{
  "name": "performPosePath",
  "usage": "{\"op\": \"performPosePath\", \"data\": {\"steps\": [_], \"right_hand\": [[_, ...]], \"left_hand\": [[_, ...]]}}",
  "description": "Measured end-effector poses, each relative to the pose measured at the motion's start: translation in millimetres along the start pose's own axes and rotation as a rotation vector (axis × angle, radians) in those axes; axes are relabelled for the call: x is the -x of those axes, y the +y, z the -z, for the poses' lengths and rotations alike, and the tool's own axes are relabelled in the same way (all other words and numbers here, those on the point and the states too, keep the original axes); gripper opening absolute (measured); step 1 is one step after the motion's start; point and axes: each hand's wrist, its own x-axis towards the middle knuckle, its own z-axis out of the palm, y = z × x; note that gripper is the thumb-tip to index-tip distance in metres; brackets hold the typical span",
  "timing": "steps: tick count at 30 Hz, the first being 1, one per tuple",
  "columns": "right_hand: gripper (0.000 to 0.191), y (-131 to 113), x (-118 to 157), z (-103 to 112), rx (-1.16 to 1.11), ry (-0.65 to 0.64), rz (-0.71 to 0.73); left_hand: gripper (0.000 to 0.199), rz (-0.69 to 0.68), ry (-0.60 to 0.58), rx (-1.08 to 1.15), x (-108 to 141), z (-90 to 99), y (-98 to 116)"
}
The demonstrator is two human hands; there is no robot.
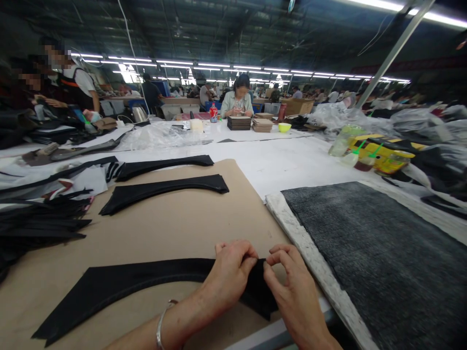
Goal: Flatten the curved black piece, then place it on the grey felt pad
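Note:
A long, curved black piece of material (146,272), leather or fabric, lies across the brown sheet in front of me. Near its right end my left hand (231,272) pinches the upper edge between thumb and fingers; a silver bracelet circles that wrist. Just to the right, my right hand (292,282) has thumb and forefinger closed on the same edge, close to the corner. The fingertips of the two hands are a short way apart. Part of the piece is hidden under my left hand and forearm.
Farther up the brown sheet (219,218) lie two stacks of similar black pieces (164,192). Black strips (44,223) are heaped at left. To the right is a dark textured slab (372,233) on a white-edged base. A person sits across the table behind stacked brown pieces (239,123).

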Motion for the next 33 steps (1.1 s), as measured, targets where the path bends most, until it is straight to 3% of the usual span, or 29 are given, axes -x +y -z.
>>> {"op": "performPosePath", "data": {"steps": [4,6,8,12,33], "right_hand": [[0.011,9,1,0,-0.124,-0.019,-0.058],[0.021,11,-1,3,-0.193,-0.023,-0.088],[0.03,8,-4,6,-0.245,-0.117,-0.117],[0.027,-2,-13,12,-0.243,-0.329,-0.145],[0.027,2,-20,22,-0.186,-0.411,-0.01]], "left_hand": [[0.016,-0.021,-0.015,-0.009,-1,1.2,-3],[0.016,-0.028,-0.022,-0.011,-2,1.8,-3],[0.015,-0.031,-0.032,-0.013,-2,1.6,-2],[0.015,-0.04,-0.035,-0.019,0,0.8,1],[0.017,-0.022,-0.155,0.026,-7,9.2,4]]}}
